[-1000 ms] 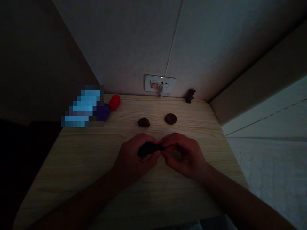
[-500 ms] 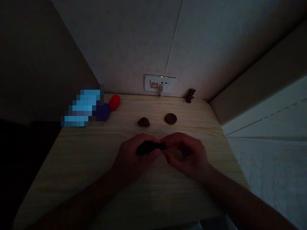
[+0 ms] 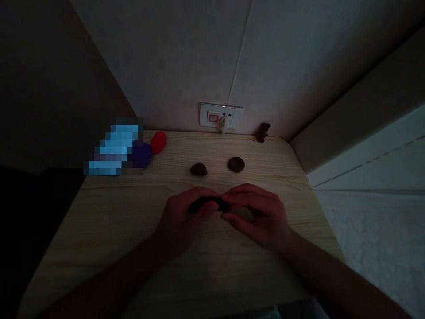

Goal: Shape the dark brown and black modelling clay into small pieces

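My left hand (image 3: 181,219) and my right hand (image 3: 259,215) meet over the middle of a light wooden table (image 3: 116,221). Together they pinch a dark lump of clay (image 3: 207,204), the left fingers wrapped round its left part and the right fingertips closed on its right end. Two small brown clay balls lie just beyond the hands: one (image 3: 198,169) on the left, one (image 3: 236,164) on the right. The room is dim.
A red clay lump (image 3: 158,141) and a dark purple lump (image 3: 142,154) sit at the back left beside a blurred blue object (image 3: 114,148). A small brown clay figure (image 3: 263,132) stands at the back right. A wall socket (image 3: 221,116) is behind the table. A bed lies right.
The dark lump looks thinner and more stretched between my fingers. Both hands have barely shifted; the right fingers have slid slightly over its end.
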A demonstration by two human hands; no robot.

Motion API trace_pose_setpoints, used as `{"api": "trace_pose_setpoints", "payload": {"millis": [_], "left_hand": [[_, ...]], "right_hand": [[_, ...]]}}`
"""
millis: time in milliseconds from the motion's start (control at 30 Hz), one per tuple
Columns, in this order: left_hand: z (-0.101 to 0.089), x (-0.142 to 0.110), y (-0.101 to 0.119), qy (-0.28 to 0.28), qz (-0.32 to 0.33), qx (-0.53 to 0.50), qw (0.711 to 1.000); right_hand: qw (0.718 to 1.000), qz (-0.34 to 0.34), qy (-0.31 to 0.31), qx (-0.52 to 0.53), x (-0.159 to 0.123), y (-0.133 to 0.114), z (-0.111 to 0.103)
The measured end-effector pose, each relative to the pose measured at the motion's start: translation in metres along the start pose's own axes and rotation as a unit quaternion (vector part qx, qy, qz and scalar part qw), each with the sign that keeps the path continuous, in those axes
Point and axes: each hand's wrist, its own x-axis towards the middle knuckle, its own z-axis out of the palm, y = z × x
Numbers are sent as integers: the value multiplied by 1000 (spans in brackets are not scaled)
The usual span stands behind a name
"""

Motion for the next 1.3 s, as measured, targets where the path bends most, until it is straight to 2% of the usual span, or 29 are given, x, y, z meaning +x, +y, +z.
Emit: {"api": "trace_pose_setpoints", "payload": {"millis": [133, 400, 567, 767, 900, 1067, 1300], "left_hand": [[-1, 1, 0, -9, -10, -12, 1000], [0, -1, 0, -3, -19, 13, 1000], [1, -2, -2, 32, -13, 24, 999], [1, -1, 0, 19, -15, 13, 1000], [1, -1, 0, 9, -26, -1, 1000], [2, -2, -2, 30, 7, 19, 999], [3, -2, -1, 40, -42, -30, 998]], "right_hand": [[1000, 4, 6, 6, -1, 1, 0], [992, 91, 12, 84, -2, 3, 3], [985, 131, 28, 112, 0, 3, 2], [991, 92, -5, 99, -2, 5, 1], [987, 112, 0, 119, -2, 5, 1], [981, 136, 3, 140, -2, 6, 1], [991, 85, -2, 105, -3, 7, 1]]}}
